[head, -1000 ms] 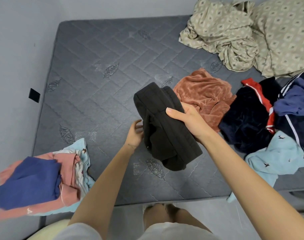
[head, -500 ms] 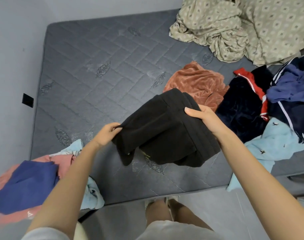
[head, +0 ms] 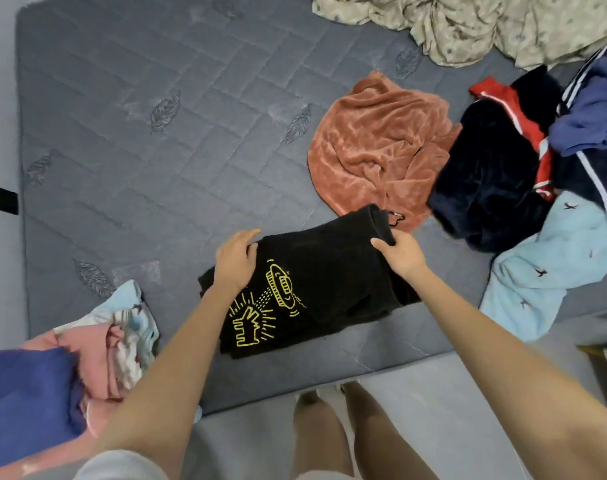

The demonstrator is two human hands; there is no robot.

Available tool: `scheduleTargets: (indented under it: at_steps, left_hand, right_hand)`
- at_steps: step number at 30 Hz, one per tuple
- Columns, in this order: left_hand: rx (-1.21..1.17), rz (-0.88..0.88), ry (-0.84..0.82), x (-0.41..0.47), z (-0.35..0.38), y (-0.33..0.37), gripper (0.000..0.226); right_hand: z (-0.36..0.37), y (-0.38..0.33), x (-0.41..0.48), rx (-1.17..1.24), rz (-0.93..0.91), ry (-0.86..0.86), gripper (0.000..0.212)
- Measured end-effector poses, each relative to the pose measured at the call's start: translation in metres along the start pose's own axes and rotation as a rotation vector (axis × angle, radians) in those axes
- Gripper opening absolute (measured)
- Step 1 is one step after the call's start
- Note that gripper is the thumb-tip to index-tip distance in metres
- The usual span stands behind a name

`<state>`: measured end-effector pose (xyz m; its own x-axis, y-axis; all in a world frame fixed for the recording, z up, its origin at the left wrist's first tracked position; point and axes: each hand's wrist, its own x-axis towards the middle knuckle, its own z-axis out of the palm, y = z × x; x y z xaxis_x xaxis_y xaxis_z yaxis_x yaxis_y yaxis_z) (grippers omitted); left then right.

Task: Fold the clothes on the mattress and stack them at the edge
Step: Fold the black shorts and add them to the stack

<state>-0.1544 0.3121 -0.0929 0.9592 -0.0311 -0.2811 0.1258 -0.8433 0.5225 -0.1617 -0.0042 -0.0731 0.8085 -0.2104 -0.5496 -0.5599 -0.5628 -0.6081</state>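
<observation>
Holding the black garment (head: 329, 271) flat on the mattress (head: 156, 168) near its 6 o'clock edge, I pinch its 3 o'clock corner in my right hand (head: 400, 254) so the fold cannot spring open. My left hand (head: 234, 263) lies on the 9 o'clock edge to pin it; whether it grips or only presses, I cannot tell.

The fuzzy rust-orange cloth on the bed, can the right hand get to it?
Probably yes: the right hand grips a corner of the folded black printed garment, right beside the crumpled rust-orange velvety cloth, nothing between. It must let go first.
</observation>
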Motion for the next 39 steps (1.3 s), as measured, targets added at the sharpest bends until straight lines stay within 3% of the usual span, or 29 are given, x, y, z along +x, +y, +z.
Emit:
scheduleTargets:
  at_steps: [4,8,13,15,19,22,24,26,28,30,33,35,39]
  left_hand:
    - [0.078,-0.028,-0.196,-0.008,0.065,-0.019,0.040]
    - [0.166,-0.166,-0.443,-0.016,0.121,-0.043,0.047]
    - [-0.039,-0.289,-0.676,-0.027,0.161,-0.061,0.051]
    - [-0.249,-0.348,-0.596,-0.030,0.162,-0.061,0.049]
    - [-1.004,-0.695,-0.304,-0.034,0.129,-0.055,0.041]
    - [-1.299,-0.750,-0.240,-0.043,0.105,-0.077,0.053]
    - [-1.482,-0.756,-0.211,-0.049,0.092,-0.100,0.065]
    - [-1.532,-0.762,-0.207,-0.054,0.082,-0.121,0.068]
    - [-1.286,-0.762,-0.189,-0.059,0.082,-0.138,0.068]
    - [-1.002,-0.747,-0.131,-0.060,0.092,-0.149,0.062]
    - [-0.924,-0.766,-0.001,-0.062,0.105,-0.164,0.045]
    - [-0.943,-0.808,0.099,-0.065,0.111,-0.173,0.032]
    - [-0.888,-0.855,0.194,-0.077,0.121,-0.178,0.033]
  right_hand:
    - [0.017,0.041,0.024,-0.262,0.102,0.092,0.035]
    - [0.027,0.059,0.046,-0.251,0.074,0.104,0.035]
    - [0.053,0.042,0.049,-0.136,-0.080,0.046,0.028]
    - [0.074,0.027,0.043,-0.086,-0.146,-0.003,0.028]
    - [0.136,-0.006,0.021,-0.073,-0.224,-0.166,0.028]
    - [0.189,-0.028,-0.001,-0.032,-0.267,-0.295,0.036]
    - [0.219,-0.039,-0.013,0.029,-0.235,-0.528,0.049]
    - [0.242,-0.041,-0.020,-0.001,-0.198,-0.812,0.059]
    - [0.260,-0.033,-0.023,-0.162,-0.246,-0.891,0.054]
    - [0.265,-0.020,-0.019,-0.364,-0.340,-0.742,0.047]
    - [0.264,0.001,-0.010,-0.535,-0.440,-0.493,0.048]
    - [0.259,0.010,-0.002,-0.514,-0.455,-0.323,0.049]
    - [0.251,0.016,0.009,-0.420,-0.480,-0.082,0.065]
